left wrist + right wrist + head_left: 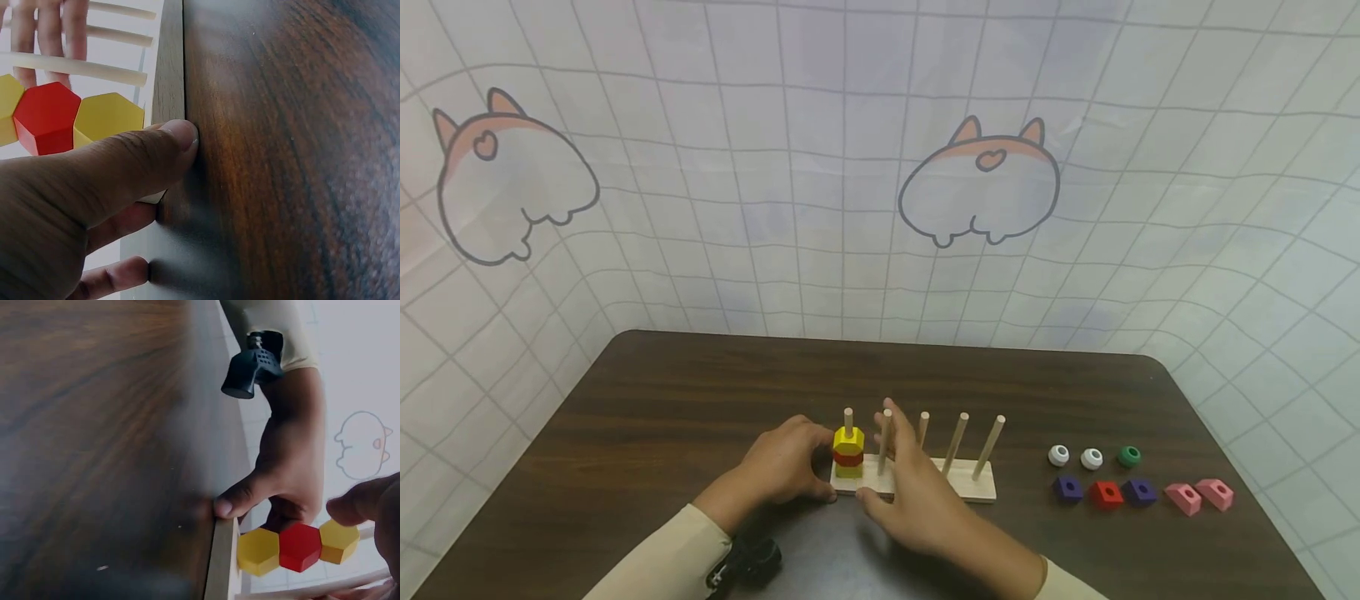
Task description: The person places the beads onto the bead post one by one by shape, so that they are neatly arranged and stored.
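Note:
A wooden peg board with upright pegs lies on the table. Its leftmost peg carries a stack: a lower yellow block, a red block and an upper yellow block. My left hand grips the board's left end, the thumb on its front edge, as the left wrist view shows. Around the second peg stands my right hand, fingers extended behind it and thumb apart in front, with nothing held. In the right wrist view its thumb appears near the upper yellow block.
Right of the board lie two white beads, a green bead, purple blocks, a red block and pink blocks on the dark wooden table. A black device is strapped to the left wrist. A patterned curtain hangs behind.

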Motion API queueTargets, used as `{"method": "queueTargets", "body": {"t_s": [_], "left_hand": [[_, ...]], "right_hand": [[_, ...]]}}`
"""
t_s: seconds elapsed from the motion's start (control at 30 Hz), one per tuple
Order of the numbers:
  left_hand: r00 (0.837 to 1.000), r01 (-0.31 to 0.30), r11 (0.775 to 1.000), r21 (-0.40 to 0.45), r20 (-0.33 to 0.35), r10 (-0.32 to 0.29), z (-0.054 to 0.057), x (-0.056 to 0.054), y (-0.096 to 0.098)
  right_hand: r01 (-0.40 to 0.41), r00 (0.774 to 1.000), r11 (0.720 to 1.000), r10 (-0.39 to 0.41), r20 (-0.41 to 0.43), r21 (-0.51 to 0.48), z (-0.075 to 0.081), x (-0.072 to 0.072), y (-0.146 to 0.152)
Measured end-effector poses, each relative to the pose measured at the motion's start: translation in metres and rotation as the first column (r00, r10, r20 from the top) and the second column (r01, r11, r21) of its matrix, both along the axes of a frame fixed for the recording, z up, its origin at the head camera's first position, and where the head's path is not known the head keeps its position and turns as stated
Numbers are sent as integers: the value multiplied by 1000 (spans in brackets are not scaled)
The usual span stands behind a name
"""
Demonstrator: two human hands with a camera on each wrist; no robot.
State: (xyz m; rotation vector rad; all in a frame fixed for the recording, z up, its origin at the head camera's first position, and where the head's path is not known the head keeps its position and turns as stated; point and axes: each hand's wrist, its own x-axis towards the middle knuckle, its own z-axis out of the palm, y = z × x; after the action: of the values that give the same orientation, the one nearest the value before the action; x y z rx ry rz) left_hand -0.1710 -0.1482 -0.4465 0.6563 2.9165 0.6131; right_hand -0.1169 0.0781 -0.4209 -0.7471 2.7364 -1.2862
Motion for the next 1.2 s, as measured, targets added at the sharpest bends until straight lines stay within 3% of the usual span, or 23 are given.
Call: {"method": "queueTargets", "body": {"t_s": [0.2,0.4,0.5,0.67,0.87,1.03,1.2], "left_hand": [[1000,10,1000,-9,-6,-10,-1,-1,0],[1000,5,1000,-2,0,-5,0,0,0],[1000,1,1000,-4,0,-1,0,1,0],[1000,5,1000,-4,-2,-5,-1,1,0],[1000,12,1000,-1,-3,-12,-2,0,-1],[1000,9,1000,-4,9,-9,-1,1,0],[1000,4,1000,-6,7,-4,0,1,0]], "right_hand": [[-63,998,997,62,16,47,-4,11,21],[-123,992,991,125,-23,47,-11,14,43],[-140,988,983,147,-45,121,-13,16,57],[-143,966,957,191,-175,254,-19,15,84],[-86,920,959,181,-348,270,-27,12,121],[40,891,954,102,-443,298,-26,8,151],[150,888,929,25,-460,339,-23,6,181]]}}
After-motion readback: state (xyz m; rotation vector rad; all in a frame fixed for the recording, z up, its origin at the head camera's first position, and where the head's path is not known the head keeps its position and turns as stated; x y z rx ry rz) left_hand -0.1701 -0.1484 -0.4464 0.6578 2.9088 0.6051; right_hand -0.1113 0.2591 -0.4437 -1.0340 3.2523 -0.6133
